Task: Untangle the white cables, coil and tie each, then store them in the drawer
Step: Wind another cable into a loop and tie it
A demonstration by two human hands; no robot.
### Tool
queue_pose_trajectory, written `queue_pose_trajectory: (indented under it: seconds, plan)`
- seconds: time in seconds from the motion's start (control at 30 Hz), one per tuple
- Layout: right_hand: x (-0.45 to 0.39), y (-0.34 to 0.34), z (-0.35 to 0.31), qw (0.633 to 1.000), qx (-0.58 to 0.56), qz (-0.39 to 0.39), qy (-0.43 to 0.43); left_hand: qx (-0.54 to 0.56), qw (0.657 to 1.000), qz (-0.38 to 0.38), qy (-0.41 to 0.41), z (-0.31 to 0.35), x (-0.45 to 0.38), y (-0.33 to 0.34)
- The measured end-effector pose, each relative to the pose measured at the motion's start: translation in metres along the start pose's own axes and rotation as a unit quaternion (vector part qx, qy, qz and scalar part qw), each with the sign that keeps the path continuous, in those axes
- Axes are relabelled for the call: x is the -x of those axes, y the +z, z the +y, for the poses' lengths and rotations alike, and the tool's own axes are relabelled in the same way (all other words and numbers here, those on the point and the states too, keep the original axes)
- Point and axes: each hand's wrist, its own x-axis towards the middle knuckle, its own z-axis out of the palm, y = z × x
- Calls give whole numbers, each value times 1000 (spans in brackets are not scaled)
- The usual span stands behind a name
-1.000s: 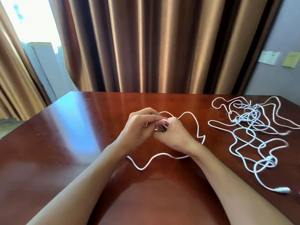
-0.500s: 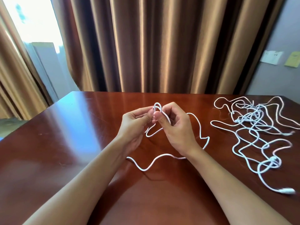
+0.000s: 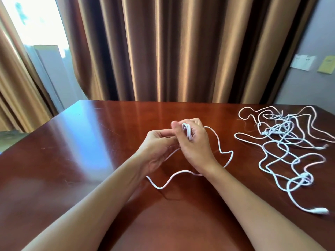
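- White cable (image 3: pixel 188 175) found on the table (image 3: pixel 72 151), centre, partly coiled; small loops (image 3: pixel 186 131) wound round the right hand's fingers, free length trailing on the wood below both wrists.
- Cable's end inside the hands hidden; run under the right wrist covered; loop count unclear through blur.
- Right hand (image 3: pixel 194 147) curled round the loops, thumb pressed against them.
- Left hand (image 3: pixel 157 147) pinched on the strand just beside the right thumb; fingertips concealed behind the right hand, exact contact not determinable.
- Against half a second before: more loops gathered on the right hand, open loop formerly hanging between the hands drawn in, right hand turned back-outward.
- Free length lay roughly left to right, wavy, low bend nearest the viewer at left, far bend right of the right wrist.
- Tangled cables (image 3: pixel 290 145) lay well apart at right, untouched; one plug (image 3: pixel 320 211) pointed right near the table edge, blurred.
- Curtain (image 3: pixel 181 48) behind; wall notes (image 3: pixel 302 62) illegible.
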Motion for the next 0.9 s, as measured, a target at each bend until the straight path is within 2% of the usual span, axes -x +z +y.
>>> queue_pose_trajectory:
  seconds: [0.1,0.13,0.2,0.23,0.3,0.37,0.43,0.63,0.77,0.9]
  plan:
    - [0,-3,-7,999,-27,22,42,-14,999,-38,-7,3,3,0]
    - [-1,-5,-8,999,-14,30,43,-40,998,-33,18,3,2,0]
    - [-5,-10,-6,999,6,33,38,-174,973,7,148,6,1,-3]
    - [-8,-11,-2,999,9,18,44,-257,936,24,238,8,1,-4]
    - [-11,-13,4,997,1,-53,56,-378,839,-24,390,12,2,-7]
    - [-8,-12,6,988,28,-147,48,-462,754,-95,458,12,2,-8]
    - [-3,-11,-1,975,24,-212,66,-503,715,-128,468,10,0,-10]
    - [-7,-20,-10,959,-60,-230,156,-481,731,-63,479,9,-7,-24]
    - [-1,-20,-16,931,-149,-290,162,-489,733,-12,473,4,-10,-27]
    - [0,-13,-15,933,-218,-240,156,-453,780,57,429,5,-11,-30]
